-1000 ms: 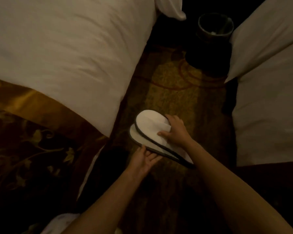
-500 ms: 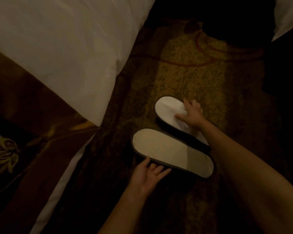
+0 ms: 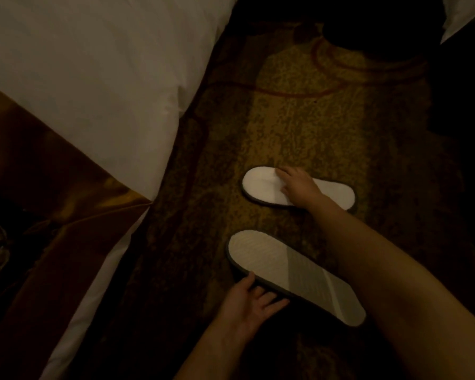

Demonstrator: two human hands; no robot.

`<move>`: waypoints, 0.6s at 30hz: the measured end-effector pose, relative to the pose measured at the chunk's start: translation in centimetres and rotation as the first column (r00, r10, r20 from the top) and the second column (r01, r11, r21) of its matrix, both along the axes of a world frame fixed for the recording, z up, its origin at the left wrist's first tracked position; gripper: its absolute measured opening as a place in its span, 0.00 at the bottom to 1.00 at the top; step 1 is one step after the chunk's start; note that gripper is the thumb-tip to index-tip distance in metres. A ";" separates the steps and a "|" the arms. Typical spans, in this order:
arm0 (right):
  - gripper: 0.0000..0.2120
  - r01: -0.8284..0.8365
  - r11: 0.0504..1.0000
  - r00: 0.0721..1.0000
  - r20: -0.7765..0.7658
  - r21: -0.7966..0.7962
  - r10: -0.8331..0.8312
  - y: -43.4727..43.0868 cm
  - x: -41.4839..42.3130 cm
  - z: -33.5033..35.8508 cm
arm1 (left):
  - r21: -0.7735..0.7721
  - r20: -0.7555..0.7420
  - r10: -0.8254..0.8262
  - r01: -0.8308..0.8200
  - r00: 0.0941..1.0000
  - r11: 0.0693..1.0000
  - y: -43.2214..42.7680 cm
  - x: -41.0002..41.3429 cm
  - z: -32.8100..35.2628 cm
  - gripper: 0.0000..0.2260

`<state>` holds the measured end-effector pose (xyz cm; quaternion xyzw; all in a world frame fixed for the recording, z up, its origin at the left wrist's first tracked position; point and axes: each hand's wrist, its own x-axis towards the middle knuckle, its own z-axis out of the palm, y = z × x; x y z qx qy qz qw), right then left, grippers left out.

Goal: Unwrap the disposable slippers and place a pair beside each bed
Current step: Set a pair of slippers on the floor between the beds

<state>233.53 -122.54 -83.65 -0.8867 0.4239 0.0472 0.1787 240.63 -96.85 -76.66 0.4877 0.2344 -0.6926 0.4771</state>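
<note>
Two white slippers lie apart on the patterned carpet in the dim aisle beside the bed, whose white duvet fills the upper left above a brown-gold runner. The far slipper lies flat with its toe toward the bed and its upper side showing. The right hand rests across its middle with the fingers spread loosely over the toe band, pressing on top rather than closed around it. The near slipper is sole up, its ribbed underside and dark edge showing, and it runs at a slant from upper left to lower right, partly shaded by the right forearm that crosses above its heel end. The left hand is palm up and open at this slipper's near edge, fingertips tucked against or under the rim and thumb at the edge near the toe; whether the slipper is lifted off the carpet here cannot be told. A white corner of another bed shows at the top right, and a dark round shape, too dim to make out, sits at the far end of the aisle.
</note>
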 end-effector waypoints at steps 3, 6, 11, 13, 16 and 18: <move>0.28 0.106 0.991 0.989 0.091 0.087 -0.114 1.0 -0.2 1.6 | -0.016 0.013 -0.005 0.005 1.000 1.000 -0.3 -0.2 0.1 0.18; 0.33 0.123 0.946 0.956 0.222 0.298 -0.194 3.6 -1.2 5.1 | -0.034 0.027 -0.001 0.002 1.000 0.999 -0.9 -0.2 0.3 0.18; 0.46 -0.225 0.836 0.966 0.001 0.501 0.260 11.0 -5.0 9.5 | -0.019 0.131 0.005 -0.002 0.991 1.000 -3.2 0.1 0.9 0.19; 0.41 -0.214 0.873 0.956 -0.088 0.439 0.279 12.7 -6.0 9.6 | -0.033 0.151 0.023 -0.018 0.988 0.999 -3.9 0.3 1.4 0.19; 0.22 -0.069 0.970 0.992 -0.085 0.234 0.091 13.3 -6.3 9.3 | -0.076 0.127 0.032 -0.023 0.991 0.997 -4.6 0.2 2.4 0.14; 0.15 0.030 0.980 0.997 -0.071 0.197 -0.016 12.7 -6.1 9.2 | -0.120 0.142 0.011 0.006 0.990 0.993 -4.8 0.2 3.0 0.10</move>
